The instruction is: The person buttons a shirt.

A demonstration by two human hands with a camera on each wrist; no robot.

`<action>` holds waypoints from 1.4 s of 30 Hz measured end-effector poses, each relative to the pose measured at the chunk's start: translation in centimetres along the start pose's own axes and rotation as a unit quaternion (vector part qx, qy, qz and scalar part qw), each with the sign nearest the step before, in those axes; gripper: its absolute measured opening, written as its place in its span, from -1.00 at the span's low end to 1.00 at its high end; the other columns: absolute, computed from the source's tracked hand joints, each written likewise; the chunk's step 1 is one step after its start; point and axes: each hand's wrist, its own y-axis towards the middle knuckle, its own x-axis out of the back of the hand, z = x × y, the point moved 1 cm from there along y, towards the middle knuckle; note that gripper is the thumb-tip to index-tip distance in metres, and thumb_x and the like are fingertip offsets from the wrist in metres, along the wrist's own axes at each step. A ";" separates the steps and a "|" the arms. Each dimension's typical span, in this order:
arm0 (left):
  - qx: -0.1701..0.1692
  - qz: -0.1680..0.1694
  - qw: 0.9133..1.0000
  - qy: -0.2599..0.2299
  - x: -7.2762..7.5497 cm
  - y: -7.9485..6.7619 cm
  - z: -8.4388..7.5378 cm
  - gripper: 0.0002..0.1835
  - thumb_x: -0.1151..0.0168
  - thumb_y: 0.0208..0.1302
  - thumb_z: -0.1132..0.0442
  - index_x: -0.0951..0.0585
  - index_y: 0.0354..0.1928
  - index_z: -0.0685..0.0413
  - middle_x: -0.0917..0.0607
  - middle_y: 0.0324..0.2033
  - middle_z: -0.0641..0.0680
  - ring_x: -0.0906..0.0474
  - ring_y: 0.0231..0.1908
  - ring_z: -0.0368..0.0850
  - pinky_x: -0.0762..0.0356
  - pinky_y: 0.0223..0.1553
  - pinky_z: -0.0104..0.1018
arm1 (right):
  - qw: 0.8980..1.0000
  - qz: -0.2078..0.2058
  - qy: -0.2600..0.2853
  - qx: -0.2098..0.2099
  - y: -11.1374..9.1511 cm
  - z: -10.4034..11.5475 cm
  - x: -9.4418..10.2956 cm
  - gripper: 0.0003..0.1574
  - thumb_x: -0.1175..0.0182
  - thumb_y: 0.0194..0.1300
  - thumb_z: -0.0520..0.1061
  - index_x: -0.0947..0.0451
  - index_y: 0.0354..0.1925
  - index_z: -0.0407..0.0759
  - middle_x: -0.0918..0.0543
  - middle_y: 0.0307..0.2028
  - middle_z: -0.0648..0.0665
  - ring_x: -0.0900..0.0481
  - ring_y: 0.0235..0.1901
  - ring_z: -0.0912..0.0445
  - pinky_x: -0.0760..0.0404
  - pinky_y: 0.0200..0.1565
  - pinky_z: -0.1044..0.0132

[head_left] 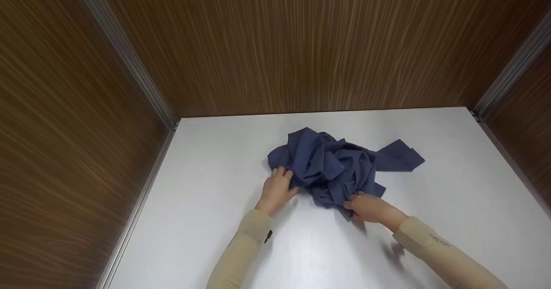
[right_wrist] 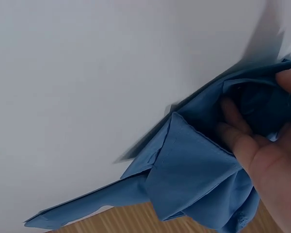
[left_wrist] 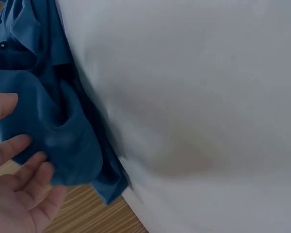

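Observation:
A crumpled dark blue shirt (head_left: 320,160) lies in a heap on the white table, one flat strip of it stretching to the right. A small button (left_wrist: 2,44) shows on the cloth in the left wrist view. My left hand (head_left: 277,189) is at the heap's near left edge, fingers spread and loosely bent against the cloth, thumb apart. At the near right edge, my right hand (head_left: 369,207) grips a fold of the shirt. In the right wrist view its fingers (right_wrist: 237,136) reach into the fold, with the thumb on the other side; some fingertips are hidden by cloth.
The white tabletop (head_left: 206,160) reaches back to a brown wood-grain panel (head_left: 301,48). Similar panels stand at the left (head_left: 64,142) and right, with grey metal strips (head_left: 129,52) along the corners. Both forearms wear beige sleeves (head_left: 243,246).

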 end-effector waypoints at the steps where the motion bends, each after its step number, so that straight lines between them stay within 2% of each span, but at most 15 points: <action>1: -0.003 -0.009 1.000 -0.004 0.0 0.0 0.0 -0.54 -0.25 0.03 -0.03 -0.48 -0.11 0.13 -0.43 -0.23 0.11 -0.33 -0.20 -0.04 -0.42 -0.30 -0.24 | 1.000 0.000 -0.002 0.001 0.0 0.2 0.0 -0.77 -0.26 -0.19 -0.23 -0.43 -0.47 -0.12 -0.43 -0.56 -0.11 -0.39 -0.57 -0.03 -0.40 -0.36 0.14; 5: -0.013 -0.048 0.999 -0.018 0.1 0.1 -0.2 -0.46 -0.32 -0.05 -0.04 -0.43 -0.08 0.13 -0.36 -0.21 0.10 -0.27 -0.19 -0.05 -0.38 -0.27 -0.26 | 1.000 0.004 -0.001 0.003 -0.1 0.4 0.2 -0.75 -0.28 -0.20 -0.23 -0.44 -0.45 -0.12 -0.45 -0.54 -0.12 -0.40 -0.56 -0.05 -0.42 -0.34 0.13; 8: -0.015 -0.066 0.997 -0.021 0.2 0.3 -0.3 -0.37 -0.32 -0.07 -0.06 -0.40 0.02 0.10 -0.34 -0.07 0.12 -0.25 -0.07 -0.01 -0.35 -0.16 -0.20 | 1.000 0.008 0.006 0.001 -0.1 0.3 0.4 -0.76 -0.28 -0.18 -0.24 -0.44 -0.44 -0.12 -0.45 -0.54 -0.12 -0.41 -0.55 -0.04 -0.42 -0.34 0.13; 11: -0.016 -0.047 0.999 -0.019 0.1 0.6 -0.4 -0.33 -0.30 -0.05 -0.10 -0.39 0.09 0.07 -0.29 0.11 0.14 -0.17 0.12 0.03 -0.27 -0.04 -0.08 | 1.000 0.017 0.013 -0.009 0.1 0.1 0.6 -0.77 -0.27 -0.15 -0.24 -0.44 -0.44 -0.13 -0.44 -0.54 -0.12 -0.41 -0.54 -0.05 -0.42 -0.32 0.12; 14: -0.019 -0.004 1.000 -0.017 -0.2 0.6 -0.4 -0.40 -0.27 -0.01 -0.09 -0.45 0.04 0.07 -0.30 0.14 0.14 -0.19 0.15 0.04 -0.27 -0.03 -0.03 | 0.999 0.021 0.022 -0.025 0.3 -0.1 0.5 -0.77 -0.27 -0.14 -0.25 -0.44 -0.43 -0.14 -0.44 -0.52 -0.13 -0.41 -0.51 -0.06 -0.42 -0.30 0.11; 16: -0.022 0.014 1.000 -0.007 -0.4 0.4 -0.4 -0.50 -0.27 0.02 -0.02 -0.50 -0.04 0.11 -0.38 0.07 0.16 -0.32 0.05 0.03 -0.35 -0.11 -0.07 | 0.999 0.020 0.026 -0.031 0.4 -0.2 0.5 -0.77 -0.26 -0.13 -0.27 -0.44 -0.42 -0.16 -0.43 -0.51 -0.13 -0.40 -0.50 -0.07 -0.42 -0.29 0.10; 19: -0.020 0.016 1.000 0.006 -0.6 0.3 -0.2 -0.66 -0.27 0.06 0.11 -0.54 -0.15 0.15 -0.47 -0.12 0.14 -0.47 -0.17 -0.02 -0.45 -0.25 -0.21 | 0.999 0.017 0.030 -0.042 0.5 -0.7 0.5 -0.77 -0.25 -0.12 -0.31 -0.46 -0.40 -0.18 -0.43 -0.48 -0.15 -0.39 -0.48 -0.09 -0.42 -0.32 0.09; 22: -0.018 0.006 1.000 0.012 -0.5 0.3 0.0 -0.80 -0.24 0.09 0.24 -0.55 -0.27 0.18 -0.50 -0.30 0.11 -0.51 -0.35 -0.07 -0.47 -0.37 -0.30 | 0.997 0.021 0.037 -0.058 0.5 -1.4 0.5 -0.77 -0.22 -0.08 -0.35 -0.47 -0.36 -0.21 -0.44 -0.43 -0.18 -0.39 -0.45 -0.10 -0.42 -0.32 0.08; 25: -0.014 0.006 1.000 -0.001 -0.3 0.3 0.1 -0.89 -0.20 0.11 0.29 -0.53 -0.34 0.19 -0.49 -0.40 0.08 -0.50 -0.43 -0.08 -0.47 -0.43 -0.32 | 0.995 0.016 0.057 -0.076 0.5 -2.3 0.6 -0.79 -0.21 -0.07 -0.37 -0.44 -0.38 -0.20 -0.42 -0.43 -0.15 -0.38 -0.47 -0.06 -0.42 -0.36 0.09; 29: -0.007 0.016 1.000 -0.020 -0.2 0.3 0.2 -0.81 -0.21 0.11 0.20 -0.51 -0.30 0.16 -0.47 -0.37 0.07 -0.47 -0.37 -0.08 -0.46 -0.40 -0.30 | 0.991 -0.008 0.111 -0.076 0.2 -3.1 1.0 -0.79 -0.25 -0.12 -0.29 -0.40 -0.48 -0.15 -0.35 -0.49 -0.04 -0.30 -0.54 0.10 -0.36 -0.46 0.23; 32: -0.001 0.021 1.000 -0.020 -0.2 0.2 0.2 -0.61 -0.26 0.06 0.04 -0.49 -0.14 0.13 -0.44 -0.23 0.10 -0.40 -0.23 -0.05 -0.44 -0.31 -0.25 | 0.983 -0.059 0.155 -0.076 0.2 -3.4 1.6 -0.81 -0.26 -0.09 -0.19 -0.49 -0.41 -0.16 -0.42 -0.44 -0.01 -0.35 -0.50 0.16 -0.39 -0.44 0.28; 34: 0.007 0.019 1.000 -0.012 -0.2 0.2 0.2 -0.49 -0.27 0.02 -0.04 -0.47 -0.04 0.10 -0.39 -0.13 0.13 -0.34 -0.16 -0.03 -0.44 -0.29 -0.22 | 0.974 -0.119 0.166 -0.094 0.3 -3.5 2.3 -0.76 -0.24 -0.02 -0.15 -0.53 -0.30 -0.20 -0.50 -0.37 -0.06 -0.42 -0.48 0.14 -0.44 -0.41 0.24; 36: 0.016 0.007 1.000 -0.003 -0.2 0.3 0.2 -0.45 -0.28 -0.02 -0.08 -0.48 -0.02 0.08 -0.37 -0.07 0.14 -0.31 -0.11 0.00 -0.44 -0.29 -0.20 | 0.958 -0.195 0.162 -0.131 0.5 -3.9 3.0 -0.72 -0.18 0.06 -0.17 -0.53 -0.20 -0.23 -0.54 -0.33 -0.13 -0.47 -0.47 0.08 -0.46 -0.41 0.16; 39: 0.027 -0.013 0.999 0.012 -0.2 0.7 0.1 -0.54 -0.28 0.01 -0.04 -0.54 -0.09 0.06 -0.37 -0.05 0.15 -0.31 -0.11 0.01 -0.45 -0.33 -0.23 | 0.917 -0.298 0.162 -0.211 0.6 -4.8 3.9 -0.75 -0.08 0.14 -0.26 -0.49 -0.17 -0.30 -0.55 -0.32 -0.22 -0.48 -0.48 -0.01 -0.44 -0.43 0.09; 42: 0.032 -0.034 0.999 0.025 -0.1 1.1 0.0 -0.71 -0.24 0.09 0.07 -0.60 -0.18 0.06 -0.40 -0.06 0.14 -0.34 -0.13 0.00 -0.46 -0.37 -0.25 | 0.872 -0.347 0.195 -0.286 0.5 -6.1 4.2 -0.77 0.02 0.20 -0.32 -0.43 -0.16 -0.37 -0.51 -0.30 -0.30 -0.46 -0.38 -0.09 -0.41 -0.35 0.05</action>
